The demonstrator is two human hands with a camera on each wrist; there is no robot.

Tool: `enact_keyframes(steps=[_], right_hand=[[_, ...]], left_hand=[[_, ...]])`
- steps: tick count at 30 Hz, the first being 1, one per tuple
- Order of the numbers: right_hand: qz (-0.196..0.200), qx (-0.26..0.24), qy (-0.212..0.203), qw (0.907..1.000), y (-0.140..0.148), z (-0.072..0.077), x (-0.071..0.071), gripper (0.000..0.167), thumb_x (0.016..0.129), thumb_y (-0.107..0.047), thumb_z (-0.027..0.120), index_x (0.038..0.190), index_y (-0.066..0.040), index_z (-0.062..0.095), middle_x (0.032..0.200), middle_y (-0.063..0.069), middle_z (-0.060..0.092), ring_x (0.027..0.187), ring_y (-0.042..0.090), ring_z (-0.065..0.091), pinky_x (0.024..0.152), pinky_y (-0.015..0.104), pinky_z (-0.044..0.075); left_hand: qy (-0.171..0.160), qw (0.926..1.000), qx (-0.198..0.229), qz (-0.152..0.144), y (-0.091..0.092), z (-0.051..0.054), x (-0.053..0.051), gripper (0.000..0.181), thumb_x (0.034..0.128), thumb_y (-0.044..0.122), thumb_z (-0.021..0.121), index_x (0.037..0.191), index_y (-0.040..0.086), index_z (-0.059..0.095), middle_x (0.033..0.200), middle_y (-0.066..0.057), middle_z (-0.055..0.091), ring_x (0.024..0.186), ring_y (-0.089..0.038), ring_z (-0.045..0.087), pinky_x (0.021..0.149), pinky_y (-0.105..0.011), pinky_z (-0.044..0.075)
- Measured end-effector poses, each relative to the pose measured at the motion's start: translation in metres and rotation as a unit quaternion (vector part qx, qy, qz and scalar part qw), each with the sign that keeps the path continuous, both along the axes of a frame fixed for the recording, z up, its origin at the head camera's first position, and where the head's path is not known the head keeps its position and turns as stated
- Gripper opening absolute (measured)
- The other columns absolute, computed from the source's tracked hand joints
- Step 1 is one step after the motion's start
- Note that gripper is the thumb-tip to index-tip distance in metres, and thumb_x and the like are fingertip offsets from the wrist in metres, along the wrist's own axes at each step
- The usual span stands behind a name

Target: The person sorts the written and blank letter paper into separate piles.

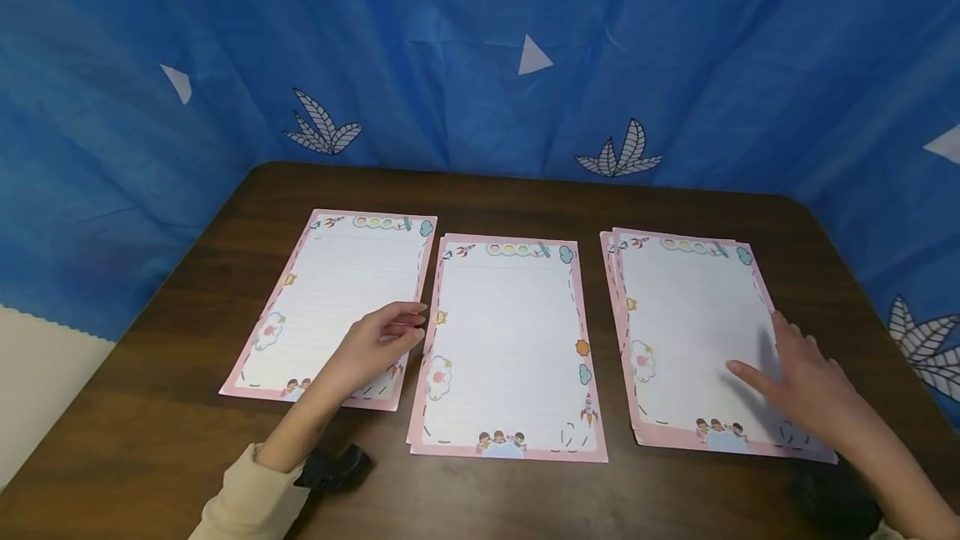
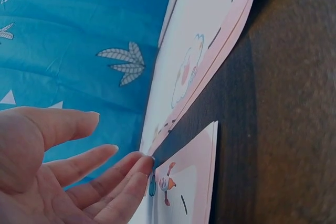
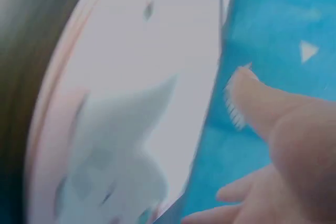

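Note:
Three sets of pink-bordered writing paper lie on the table: the left paper (image 1: 337,290), the middle paper (image 1: 510,340) and the right paper (image 1: 690,332). Offset edges show more than one sheet in the middle and right sets. My left hand (image 1: 378,344) hovers over the right side of the left paper, fingers loosely bent and holding nothing. In the left wrist view, the fingers of that hand (image 2: 89,177) spread near the paper edges. Above the right paper's right side is my right hand (image 1: 813,377), its thumb apart from the fingers. Its shadow falls on the sheet in the right wrist view.
The dark wooden table (image 1: 517,498) has rounded far corners. Behind it hangs a blue curtain (image 1: 465,90) with white triangles and leaf prints. A black wrist device (image 1: 337,469) sits by the left sleeve (image 1: 251,494). Narrow strips of tabletop separate the paper sets.

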State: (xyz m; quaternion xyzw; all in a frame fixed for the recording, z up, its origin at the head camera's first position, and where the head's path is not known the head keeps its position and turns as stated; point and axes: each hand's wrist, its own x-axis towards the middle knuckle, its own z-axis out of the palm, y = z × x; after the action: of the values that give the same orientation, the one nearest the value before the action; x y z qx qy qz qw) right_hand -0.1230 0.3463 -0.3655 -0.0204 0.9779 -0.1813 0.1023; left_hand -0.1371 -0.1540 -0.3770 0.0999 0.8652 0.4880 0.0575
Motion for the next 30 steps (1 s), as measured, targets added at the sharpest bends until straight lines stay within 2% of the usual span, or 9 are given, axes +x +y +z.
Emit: enact_keyframes(steps=[2,5,10,16,20,25,27,30], right_hand=[[-0.01,0.0,-0.031,0.9995,0.013,-0.006,-0.002,0.108,0.089,-0.051,0.055,0.137,0.017,-0.013,0.134,0.048,0.0,0.119,0.065,-0.005,0.087,0.076,-0.001],[0.0,-0.004,-0.051,0.9987,0.022,-0.015,-0.001,0.11,0.086,-0.051,0.059,0.136,0.018,-0.011,0.135,0.046,-0.003,0.12,0.063,-0.009,0.086,0.077,-0.001],[0.028,-0.016,-0.049,0.9983,0.025,-0.021,-0.001,0.106,0.087,-0.046,0.06,0.138,0.018,-0.007,0.137,0.045,-0.002,0.124,0.058,-0.01,0.088,0.075,0.001],[0.031,-0.032,-0.048,0.9979,0.022,-0.019,0.002,0.105,0.088,-0.045,0.06,0.139,0.016,-0.009,0.139,0.043,-0.005,0.126,0.055,-0.013,0.091,0.072,0.001],[0.044,-0.05,-0.011,0.9977,0.005,-0.011,0.003,0.103,0.087,-0.04,0.064,0.142,0.012,-0.005,0.142,0.04,-0.002,0.129,0.053,-0.008,0.095,0.069,0.002],[0.1,-0.084,0.045,0.9904,-0.037,0.003,0.002,0.096,0.084,-0.032,0.071,0.148,0.003,0.008,0.146,0.033,0.012,0.133,0.048,0.009,0.099,0.064,0.014],[0.121,-0.089,0.05,0.9875,-0.056,0.007,0.0,0.093,0.083,-0.034,0.07,0.149,-0.001,0.014,0.147,0.03,0.016,0.133,0.046,0.014,0.098,0.064,0.019],[0.149,-0.093,0.044,0.9835,-0.082,0.005,-0.005,0.089,0.083,-0.037,0.071,0.148,-0.003,0.021,0.148,0.026,0.02,0.134,0.044,0.017,0.099,0.063,0.021]], left_hand=[[0.001,1.0,-0.001,-0.004,-0.001,0.0,0.0,0.039,0.0912,0.012,0.06,0.126,-0.002,0.053,0.115,-0.016,0.059,0.102,-0.03,0.059,0.087,-0.042,0.047],[0.005,0.9999,-0.001,-0.01,-0.001,0.0,0.0,0.039,0.0915,0.012,0.06,0.126,-0.003,0.052,0.115,-0.017,0.059,0.102,-0.031,0.059,0.087,-0.042,0.047],[0.0,0.9999,0.0,-0.013,-0.002,-0.001,0.0,0.039,0.0918,0.013,0.059,0.127,-0.003,0.052,0.115,-0.017,0.059,0.103,-0.031,0.059,0.086,-0.042,0.048],[0.003,0.9999,0.004,-0.016,-0.002,-0.001,0.0,0.039,0.0918,0.013,0.06,0.127,-0.003,0.052,0.117,-0.019,0.058,0.103,-0.031,0.059,0.087,-0.042,0.047],[-0.004,0.9998,0.01,-0.017,-0.003,-0.002,0.0,0.041,0.0922,0.015,0.06,0.128,-0.003,0.051,0.119,-0.019,0.057,0.105,-0.032,0.058,0.088,-0.042,0.047],[-0.017,0.9993,0.028,-0.018,-0.002,-0.002,0.0,0.041,0.0924,0.014,0.059,0.128,-0.004,0.05,0.121,-0.02,0.056,0.107,-0.033,0.056,0.091,-0.043,0.044],[-0.023,0.999,0.034,-0.015,-0.001,-0.002,0.0,0.041,0.0923,0.013,0.059,0.128,-0.004,0.05,0.121,-0.02,0.056,0.108,-0.033,0.055,0.093,-0.043,0.043],[-0.026,0.9989,0.038,-0.011,-0.002,-0.002,0.0,0.04,0.0926,0.013,0.059,0.128,-0.005,0.051,0.121,-0.02,0.056,0.109,-0.033,0.055,0.093,-0.044,0.042]])
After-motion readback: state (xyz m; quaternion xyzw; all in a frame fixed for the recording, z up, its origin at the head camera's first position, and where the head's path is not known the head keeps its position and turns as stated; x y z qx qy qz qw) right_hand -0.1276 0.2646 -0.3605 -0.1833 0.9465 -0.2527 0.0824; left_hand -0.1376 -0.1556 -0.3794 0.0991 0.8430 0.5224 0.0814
